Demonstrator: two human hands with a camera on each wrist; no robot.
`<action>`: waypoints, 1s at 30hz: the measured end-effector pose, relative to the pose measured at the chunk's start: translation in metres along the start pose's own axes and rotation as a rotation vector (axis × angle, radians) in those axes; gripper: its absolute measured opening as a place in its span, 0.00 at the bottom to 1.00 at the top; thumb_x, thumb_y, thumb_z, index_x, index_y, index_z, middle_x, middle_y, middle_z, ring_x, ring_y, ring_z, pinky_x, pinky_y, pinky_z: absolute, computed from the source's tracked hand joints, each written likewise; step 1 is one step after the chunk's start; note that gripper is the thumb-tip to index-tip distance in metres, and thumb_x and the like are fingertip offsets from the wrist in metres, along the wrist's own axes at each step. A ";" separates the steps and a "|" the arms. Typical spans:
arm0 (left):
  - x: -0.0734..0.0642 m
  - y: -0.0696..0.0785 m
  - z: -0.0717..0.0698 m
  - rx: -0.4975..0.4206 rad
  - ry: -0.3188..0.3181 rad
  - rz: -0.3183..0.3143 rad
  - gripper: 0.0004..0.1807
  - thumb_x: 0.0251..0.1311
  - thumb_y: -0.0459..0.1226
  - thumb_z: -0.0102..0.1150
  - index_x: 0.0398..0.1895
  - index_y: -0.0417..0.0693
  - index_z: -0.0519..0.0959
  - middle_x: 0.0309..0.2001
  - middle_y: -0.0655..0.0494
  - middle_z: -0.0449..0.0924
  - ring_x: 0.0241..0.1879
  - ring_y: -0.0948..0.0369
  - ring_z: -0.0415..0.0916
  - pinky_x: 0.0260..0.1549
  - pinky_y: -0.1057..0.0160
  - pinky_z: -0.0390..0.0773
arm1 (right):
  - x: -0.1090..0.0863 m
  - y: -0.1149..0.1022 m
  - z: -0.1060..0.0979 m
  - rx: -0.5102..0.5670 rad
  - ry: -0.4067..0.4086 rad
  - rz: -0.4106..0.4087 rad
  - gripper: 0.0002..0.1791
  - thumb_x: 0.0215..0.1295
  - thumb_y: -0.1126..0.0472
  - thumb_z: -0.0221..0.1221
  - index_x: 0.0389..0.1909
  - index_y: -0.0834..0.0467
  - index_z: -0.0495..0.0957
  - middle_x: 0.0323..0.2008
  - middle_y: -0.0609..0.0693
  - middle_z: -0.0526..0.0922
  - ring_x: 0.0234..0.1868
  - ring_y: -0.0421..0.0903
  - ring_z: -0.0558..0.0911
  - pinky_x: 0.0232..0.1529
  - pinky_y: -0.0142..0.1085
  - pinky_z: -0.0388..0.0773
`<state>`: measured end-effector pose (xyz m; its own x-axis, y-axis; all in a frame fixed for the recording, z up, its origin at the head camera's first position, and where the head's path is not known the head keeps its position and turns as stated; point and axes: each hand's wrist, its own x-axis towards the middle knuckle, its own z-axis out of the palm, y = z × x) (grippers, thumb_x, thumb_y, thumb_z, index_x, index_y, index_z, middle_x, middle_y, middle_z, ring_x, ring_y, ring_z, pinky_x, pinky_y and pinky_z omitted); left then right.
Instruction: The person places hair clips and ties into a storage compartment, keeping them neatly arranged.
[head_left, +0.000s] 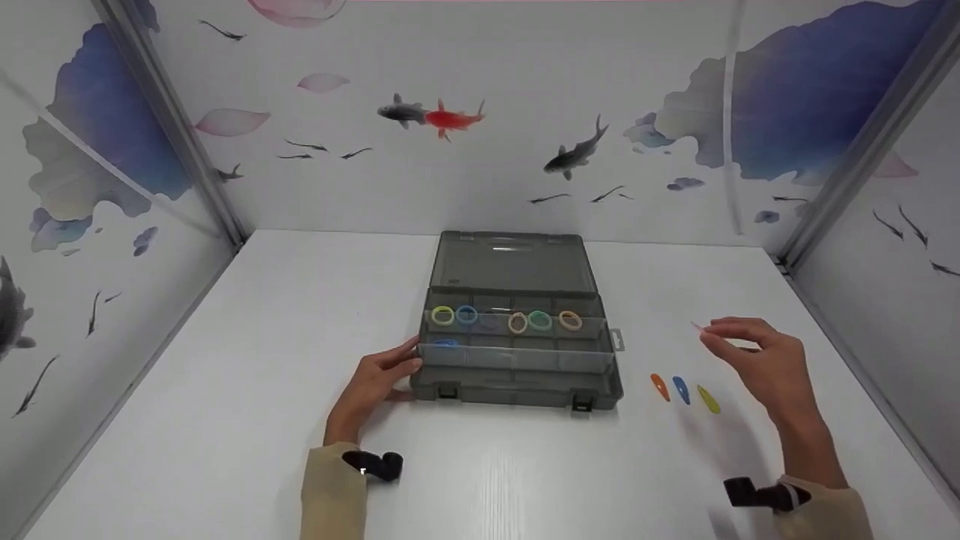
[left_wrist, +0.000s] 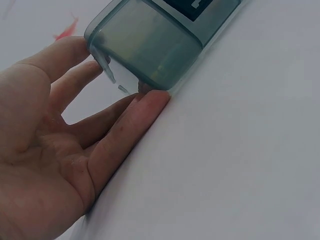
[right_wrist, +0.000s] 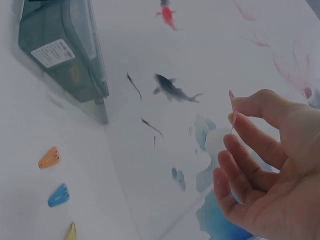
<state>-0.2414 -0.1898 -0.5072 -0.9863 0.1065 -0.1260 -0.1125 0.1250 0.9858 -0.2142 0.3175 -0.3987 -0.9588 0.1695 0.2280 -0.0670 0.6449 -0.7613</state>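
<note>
An open grey see-through organizer box (head_left: 514, 268) stands on the table with its lid folded back. My left hand (head_left: 377, 377) holds its left end, thumb at the upper edge and fingers low at the corner, as the left wrist view shows. To the right of the box, my right hand (head_left: 765, 367) pinches a thin pale pink hair clip (right_wrist: 234, 120) above the table, seen nearly edge-on. Below that hand lie an orange hair clip (head_left: 660, 387), a blue hair clip (head_left: 681, 390) and a yellow-green hair clip (head_left: 709, 399) in a row.
Inside the box, several coloured rings, among them a yellow ring (head_left: 433, 315) and an orange ring (head_left: 561, 319), stand in the back row. A blue piece (head_left: 445, 343) lies in the middle row at left. Printed panels (head_left: 480, 187) wall the white table (head_left: 315, 300).
</note>
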 end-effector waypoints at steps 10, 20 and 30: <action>-0.003 -0.001 -0.001 0.021 -0.012 -0.008 0.31 0.66 0.44 0.64 0.72 0.55 0.70 0.73 0.43 0.66 0.71 0.44 0.67 0.47 0.51 0.86 | 0.010 -0.051 0.047 0.079 -0.088 -0.152 0.18 0.66 0.48 0.66 0.47 0.58 0.88 0.53 0.52 0.83 0.47 0.23 0.73 0.45 0.14 0.72; 0.001 0.000 -0.001 0.008 0.000 -0.009 0.31 0.65 0.44 0.65 0.71 0.57 0.71 0.73 0.45 0.67 0.71 0.45 0.67 0.47 0.51 0.86 | 0.035 -0.104 0.084 0.091 -0.212 -0.262 0.13 0.65 0.53 0.67 0.43 0.59 0.88 0.53 0.55 0.83 0.57 0.50 0.79 0.52 0.35 0.77; 0.000 0.001 0.000 0.008 -0.004 0.000 0.31 0.65 0.45 0.65 0.71 0.56 0.71 0.73 0.44 0.67 0.72 0.44 0.66 0.47 0.50 0.86 | 0.048 -0.132 0.117 0.082 -0.289 -0.332 0.11 0.64 0.56 0.68 0.42 0.57 0.88 0.54 0.55 0.82 0.59 0.54 0.78 0.56 0.49 0.77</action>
<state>-0.2419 -0.1894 -0.5060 -0.9858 0.1103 -0.1267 -0.1117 0.1328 0.9848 -0.2840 0.1528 -0.3580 -0.9188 -0.2595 0.2976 -0.3943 0.5664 -0.7237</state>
